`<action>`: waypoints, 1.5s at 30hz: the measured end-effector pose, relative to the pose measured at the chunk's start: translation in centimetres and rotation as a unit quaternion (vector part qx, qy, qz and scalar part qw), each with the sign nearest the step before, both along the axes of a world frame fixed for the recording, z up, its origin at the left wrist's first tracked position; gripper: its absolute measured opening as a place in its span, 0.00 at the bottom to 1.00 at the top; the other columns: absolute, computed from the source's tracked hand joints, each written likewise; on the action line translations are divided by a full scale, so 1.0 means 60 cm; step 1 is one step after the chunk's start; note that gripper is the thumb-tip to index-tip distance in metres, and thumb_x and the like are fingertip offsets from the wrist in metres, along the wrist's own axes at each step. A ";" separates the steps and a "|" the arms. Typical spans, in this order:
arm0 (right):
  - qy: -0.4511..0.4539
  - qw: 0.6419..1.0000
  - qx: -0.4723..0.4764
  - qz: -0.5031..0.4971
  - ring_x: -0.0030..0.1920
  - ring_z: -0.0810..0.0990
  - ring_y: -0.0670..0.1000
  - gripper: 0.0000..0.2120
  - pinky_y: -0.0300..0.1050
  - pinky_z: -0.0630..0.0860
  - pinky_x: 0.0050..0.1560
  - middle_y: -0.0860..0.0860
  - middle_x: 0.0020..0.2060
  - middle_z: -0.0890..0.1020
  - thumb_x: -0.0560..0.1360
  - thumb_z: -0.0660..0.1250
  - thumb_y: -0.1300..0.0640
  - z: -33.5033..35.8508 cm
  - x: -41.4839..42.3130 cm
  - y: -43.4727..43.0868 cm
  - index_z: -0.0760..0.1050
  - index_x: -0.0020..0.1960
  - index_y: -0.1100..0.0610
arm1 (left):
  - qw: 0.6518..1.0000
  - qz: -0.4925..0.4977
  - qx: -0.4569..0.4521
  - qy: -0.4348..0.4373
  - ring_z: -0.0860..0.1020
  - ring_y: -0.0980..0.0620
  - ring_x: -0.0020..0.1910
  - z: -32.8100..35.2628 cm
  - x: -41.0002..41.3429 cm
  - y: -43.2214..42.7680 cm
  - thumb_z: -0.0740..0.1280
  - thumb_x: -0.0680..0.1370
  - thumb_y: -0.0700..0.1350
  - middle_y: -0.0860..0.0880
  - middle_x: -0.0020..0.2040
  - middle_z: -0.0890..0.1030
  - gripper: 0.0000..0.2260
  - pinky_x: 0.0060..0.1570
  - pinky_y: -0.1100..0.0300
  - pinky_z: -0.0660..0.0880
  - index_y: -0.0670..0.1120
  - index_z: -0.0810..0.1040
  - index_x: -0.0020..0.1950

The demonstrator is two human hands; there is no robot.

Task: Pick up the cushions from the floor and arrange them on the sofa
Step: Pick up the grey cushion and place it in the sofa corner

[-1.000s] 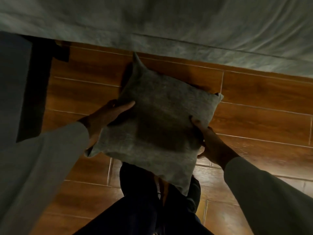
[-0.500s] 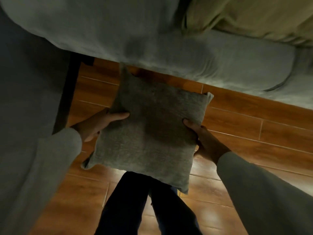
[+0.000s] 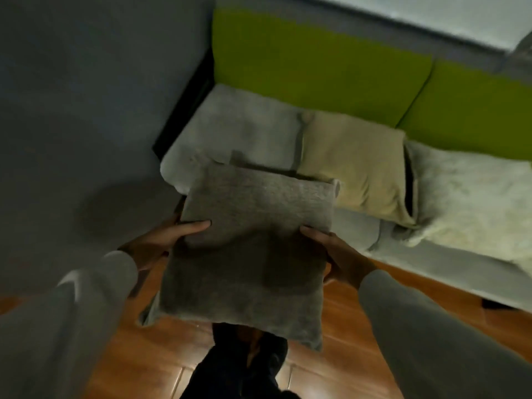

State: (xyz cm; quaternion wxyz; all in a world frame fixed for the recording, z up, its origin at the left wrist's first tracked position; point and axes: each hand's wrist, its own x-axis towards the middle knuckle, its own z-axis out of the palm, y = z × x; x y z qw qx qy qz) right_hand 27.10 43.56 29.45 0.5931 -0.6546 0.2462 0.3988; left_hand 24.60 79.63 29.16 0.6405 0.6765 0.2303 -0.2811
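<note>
Now, head view: only one camera, looking down past my sleeves at the cushion and the sofa.
Thing in hand: square grey woven-fabric cushion (image 3: 247, 254), centre of the frame, clear of the floor, face towards me, its top edge overlapping the sofa's front edge in the picture.
Left hand (image 3: 161, 243): closed on the cushion's left edge, thumb lying across the front face, fingers hidden behind the fabric.
Right hand (image 3: 339, 257): closed on the cushion's right edge at about the same height, thumb on the front, fingers hidden behind.
Grip balance: both hands sit above the cushion's middle, so the lower half hangs free over my dark trouser legs (image 3: 239, 367) and the brown wooden plank floor (image 3: 339, 321).
Sofa: long grey upholstered sofa with lime-green back panels (image 3: 311, 70), running from centre to the right edge of the frame.
Already on the seat: a tan fabric cushion (image 3: 354, 171) lying flat in the centre right, and a cream fluffy throw or cushion (image 3: 472, 203) further right; I cannot tell which it is.
Free spot: bare grey seat (image 3: 239, 128) above the held cushion in the frame, between the dark armrest wall (image 3: 86, 96) at upper left and the tan cushion.
Deciding relation: that free spot lies straight ahead and up-frame from both hands, slightly left of the tan cushion; neither hand is clearly nearer.
Judgement: the next move looks like a two-handed push forward onto that corner, keeping left of the tan cushion.
Blur: the frame is smeared, so fine edges are uncertain.
</note>
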 end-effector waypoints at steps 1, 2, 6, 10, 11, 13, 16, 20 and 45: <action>-0.029 1.000 0.005 0.006 0.62 0.75 0.56 0.46 0.70 0.77 0.52 0.49 0.68 0.76 0.61 0.80 0.33 0.031 0.009 -0.003 0.67 0.74 0.44 | 1.000 0.008 0.001 -0.027 0.85 0.64 0.42 0.030 0.010 -0.005 0.76 0.66 0.58 0.65 0.46 0.87 0.27 0.35 0.65 0.81 0.60 0.74 0.63; -0.048 0.999 0.004 0.010 0.61 0.77 0.55 0.45 0.65 0.79 0.48 0.49 0.67 0.77 0.61 0.79 0.34 0.055 0.020 -0.005 0.67 0.74 0.44 | 0.999 0.022 -0.008 -0.044 0.84 0.66 0.37 0.046 0.022 -0.007 0.75 0.68 0.56 0.65 0.42 0.86 0.25 0.30 0.68 0.79 0.58 0.73 0.62; -0.109 0.992 0.060 -0.024 0.52 0.86 0.55 0.40 0.59 0.83 0.40 0.48 0.56 0.86 0.62 0.81 0.39 0.151 0.058 -0.012 0.70 0.70 0.43 | 0.992 0.043 -0.002 -0.116 0.82 0.52 0.59 0.142 0.069 -0.018 0.78 0.70 0.60 0.52 0.64 0.81 0.39 0.58 0.53 0.78 0.48 0.69 0.76; -0.180 0.981 0.058 -0.051 0.60 0.81 0.55 0.44 0.67 0.82 0.48 0.47 0.62 0.82 0.61 0.81 0.35 0.225 0.098 -0.016 0.68 0.72 0.41 | 0.983 0.065 -0.023 -0.169 0.81 0.44 0.64 0.228 0.120 -0.026 0.80 0.65 0.64 0.46 0.69 0.80 0.43 0.65 0.45 0.76 0.48 0.72 0.75; -0.192 0.978 0.058 -0.054 0.60 0.80 0.55 0.45 0.65 0.83 0.46 0.47 0.62 0.81 0.60 0.80 0.34 0.243 0.110 -0.015 0.68 0.73 0.42 | 0.980 0.072 -0.024 -0.182 0.81 0.44 0.63 0.246 0.133 -0.028 0.81 0.63 0.65 0.47 0.67 0.82 0.43 0.66 0.43 0.75 0.48 0.74 0.73; -0.225 0.971 0.058 -0.049 0.58 0.81 0.54 0.46 0.57 0.84 0.37 0.48 0.62 0.81 0.60 0.80 0.33 0.277 0.131 -0.012 0.68 0.73 0.44 | 0.970 0.087 -0.029 -0.225 0.84 0.47 0.60 0.275 0.159 -0.031 0.82 0.60 0.66 0.50 0.62 0.85 0.39 0.67 0.44 0.75 0.52 0.79 0.68; -0.260 0.962 0.057 -0.058 0.58 0.80 0.55 0.48 0.59 0.84 0.39 0.48 0.62 0.79 0.58 0.80 0.33 0.314 0.169 -0.008 0.65 0.71 0.46 | 0.956 0.115 -0.046 -0.267 0.86 0.51 0.56 0.309 0.192 -0.039 0.82 0.64 0.63 0.54 0.59 0.87 0.31 0.65 0.46 0.76 0.55 0.83 0.64; -0.283 0.955 0.058 -0.063 0.58 0.79 0.55 0.53 0.66 0.83 0.46 0.49 0.62 0.76 0.54 0.83 0.35 0.331 0.229 -0.003 0.59 0.72 0.43 | 0.945 0.125 -0.057 -0.297 0.83 0.48 0.63 0.328 0.248 -0.031 0.82 0.65 0.62 0.51 0.64 0.85 0.34 0.69 0.44 0.73 0.54 0.81 0.68; -0.107 0.987 0.009 -0.122 0.60 0.77 0.63 0.51 0.73 0.75 0.58 0.51 0.63 0.78 0.47 0.83 0.58 0.056 0.911 0.196 0.66 0.63 0.31 | 0.988 0.103 -0.064 -0.100 0.80 0.54 0.53 0.057 0.995 0.132 0.76 0.74 0.56 0.57 0.57 0.81 0.25 0.51 0.55 0.79 0.56 0.74 0.69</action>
